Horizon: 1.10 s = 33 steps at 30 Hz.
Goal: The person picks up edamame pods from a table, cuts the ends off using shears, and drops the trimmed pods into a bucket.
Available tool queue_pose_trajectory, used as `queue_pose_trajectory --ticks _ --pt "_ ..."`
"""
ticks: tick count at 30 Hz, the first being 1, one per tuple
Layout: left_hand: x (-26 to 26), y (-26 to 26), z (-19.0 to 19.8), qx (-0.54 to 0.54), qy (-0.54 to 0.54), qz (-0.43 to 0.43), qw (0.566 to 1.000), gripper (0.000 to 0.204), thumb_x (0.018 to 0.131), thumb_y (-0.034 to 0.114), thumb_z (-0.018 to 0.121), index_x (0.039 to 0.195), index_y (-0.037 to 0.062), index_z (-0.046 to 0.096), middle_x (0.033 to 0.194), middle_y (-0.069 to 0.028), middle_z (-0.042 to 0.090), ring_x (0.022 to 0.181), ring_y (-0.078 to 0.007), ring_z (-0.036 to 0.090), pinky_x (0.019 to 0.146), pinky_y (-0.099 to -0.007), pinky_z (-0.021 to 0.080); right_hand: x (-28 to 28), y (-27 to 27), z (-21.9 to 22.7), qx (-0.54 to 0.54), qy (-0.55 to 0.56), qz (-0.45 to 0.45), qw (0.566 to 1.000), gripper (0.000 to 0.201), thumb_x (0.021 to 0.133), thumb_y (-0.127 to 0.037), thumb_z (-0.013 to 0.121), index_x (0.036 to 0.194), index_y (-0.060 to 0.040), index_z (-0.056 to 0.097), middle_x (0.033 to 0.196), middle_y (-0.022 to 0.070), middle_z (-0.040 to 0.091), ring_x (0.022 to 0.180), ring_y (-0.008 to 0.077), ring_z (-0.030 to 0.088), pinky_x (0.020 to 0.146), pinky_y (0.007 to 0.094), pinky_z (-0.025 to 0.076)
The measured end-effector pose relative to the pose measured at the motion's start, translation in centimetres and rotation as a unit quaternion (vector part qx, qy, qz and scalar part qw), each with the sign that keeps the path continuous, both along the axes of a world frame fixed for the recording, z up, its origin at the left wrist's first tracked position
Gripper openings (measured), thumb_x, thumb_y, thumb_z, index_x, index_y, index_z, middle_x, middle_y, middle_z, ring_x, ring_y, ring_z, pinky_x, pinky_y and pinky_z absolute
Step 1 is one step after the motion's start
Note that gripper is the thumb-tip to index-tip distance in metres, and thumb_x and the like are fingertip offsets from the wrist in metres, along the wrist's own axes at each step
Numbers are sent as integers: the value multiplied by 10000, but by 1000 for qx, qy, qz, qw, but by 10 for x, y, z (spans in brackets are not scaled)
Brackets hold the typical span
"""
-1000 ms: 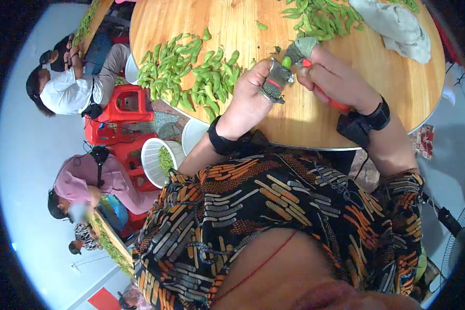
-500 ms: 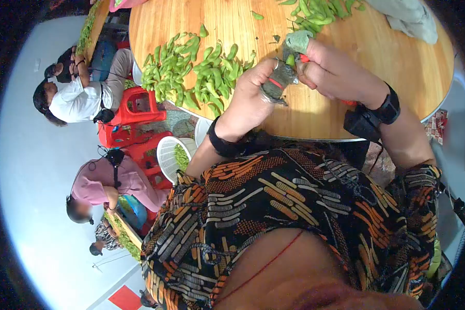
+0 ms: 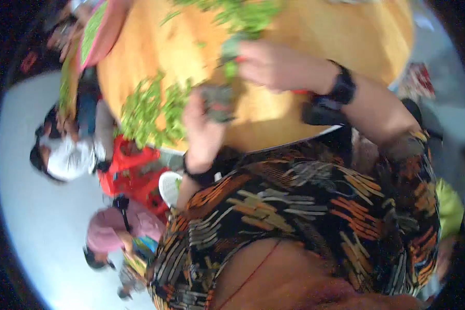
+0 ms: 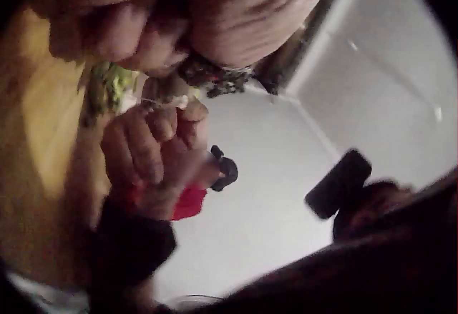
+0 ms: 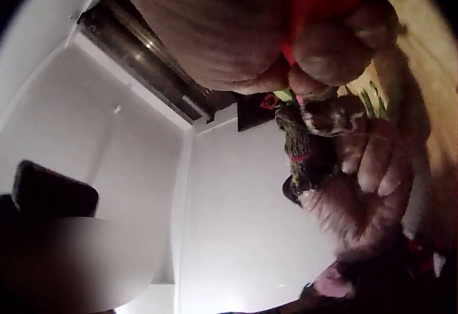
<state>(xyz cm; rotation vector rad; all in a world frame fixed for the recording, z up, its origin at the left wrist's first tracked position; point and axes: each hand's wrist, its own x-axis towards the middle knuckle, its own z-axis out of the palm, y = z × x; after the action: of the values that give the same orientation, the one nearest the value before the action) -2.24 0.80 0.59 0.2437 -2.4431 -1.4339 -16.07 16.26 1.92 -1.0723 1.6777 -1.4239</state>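
In the head view, my left hand [image 3: 204, 126] has a dark grey cover with a red band on its thumb. A green pod [image 3: 230, 70] is at its thumb tip, blurred; a green bit [image 5: 284, 96] shows there in the right wrist view, above curled left fingers. My right hand [image 3: 279, 64] is close by, curled round a red tool [image 5: 329, 6] whose end [image 3: 300, 92] sticks out below the palm. A grey-green cover [image 3: 231, 47] is on its thumb. The tool's tip is hidden.
Green pods [image 3: 150, 111] lie on the round wooden table [image 3: 284, 113] left of my hands, with another heap [image 3: 248, 15] beyond. A pink basin [image 3: 104, 33] is at the far left. Red stools [image 3: 132, 168], a white basket [image 3: 169, 188] and seated people are beside the table.
The head view has shifted and blurred, so my hands appear further left. The pink basin shows more, and the cloth has mostly gone out of view. My right hand keeps the red tool.
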Motion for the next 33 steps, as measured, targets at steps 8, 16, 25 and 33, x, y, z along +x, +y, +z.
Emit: queue_pose_trajectory --ticks 8,16,25,33 --pt "-8 -10 -5 -43 -114 -54 991 132 815 81 538 935 26 539 873 -22 556 724 -129 497 622 -279 414 7 -4 -24 -131 250 -4 959 198 808 -159 492 877 22 532 673 231 549 688 387 569 587 455 445" --pt "7 -33 -20 39 -93 -38 994 257 810 78 574 1045 -6 509 927 -61 570 813 -169 543 758 -298 448 3 -32 -34 -65 227 48 971 267 779 -182 483 830 76 528 747 267 583 731 434 567 656 483 456" --pt "-6 -29 -35 273 -159 -33 948 134 875 187 511 928 66 486 769 -21 503 634 -128 460 574 -260 381 11 -2 -15 -59 269 -8 961 223 779 -180 501 795 42 514 718 241 586 714 414 571 628 473 455" --pt "-9 4 -11 508 -143 -38 848 159 904 234 434 835 93 458 626 20 390 479 -88 326 416 -231 253 16 -3 -9 -42 274 -14 961 200 777 -152 492 751 34 562 706 205 613 672 338 627 586 440 496"
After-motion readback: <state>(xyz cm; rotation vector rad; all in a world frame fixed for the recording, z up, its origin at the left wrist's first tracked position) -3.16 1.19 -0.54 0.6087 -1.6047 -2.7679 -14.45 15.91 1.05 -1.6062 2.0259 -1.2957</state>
